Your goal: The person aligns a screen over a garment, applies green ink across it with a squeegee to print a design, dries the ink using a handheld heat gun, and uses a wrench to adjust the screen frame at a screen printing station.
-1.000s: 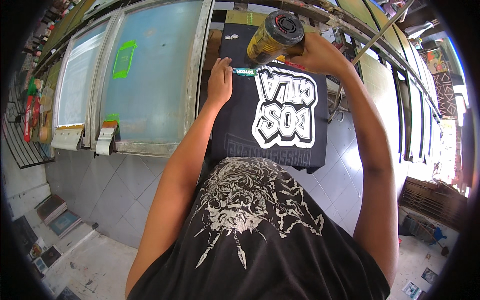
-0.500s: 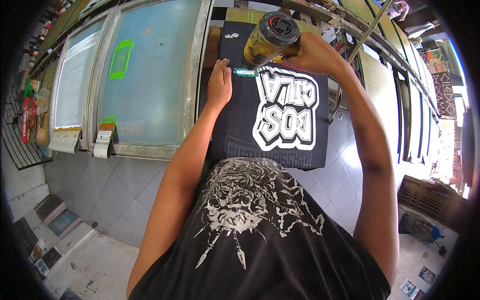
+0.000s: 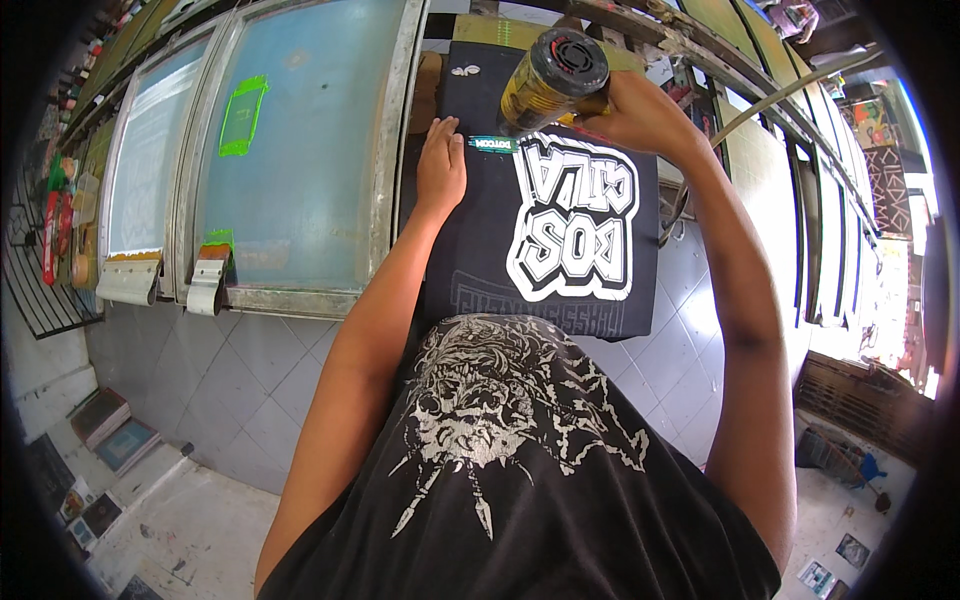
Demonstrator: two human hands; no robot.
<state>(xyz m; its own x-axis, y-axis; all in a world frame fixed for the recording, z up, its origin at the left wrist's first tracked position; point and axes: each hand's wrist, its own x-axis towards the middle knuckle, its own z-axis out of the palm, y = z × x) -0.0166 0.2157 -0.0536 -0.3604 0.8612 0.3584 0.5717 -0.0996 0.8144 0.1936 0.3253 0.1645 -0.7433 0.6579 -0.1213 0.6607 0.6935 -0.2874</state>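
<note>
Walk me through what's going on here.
The person's right hand grips what looks like a heat gun, its lower end over the black cloth, close to a small teal print. The left hand is flat at the cloth's left edge. A big white print lies nearer the person, and two framed screens are off to the left.
</note>
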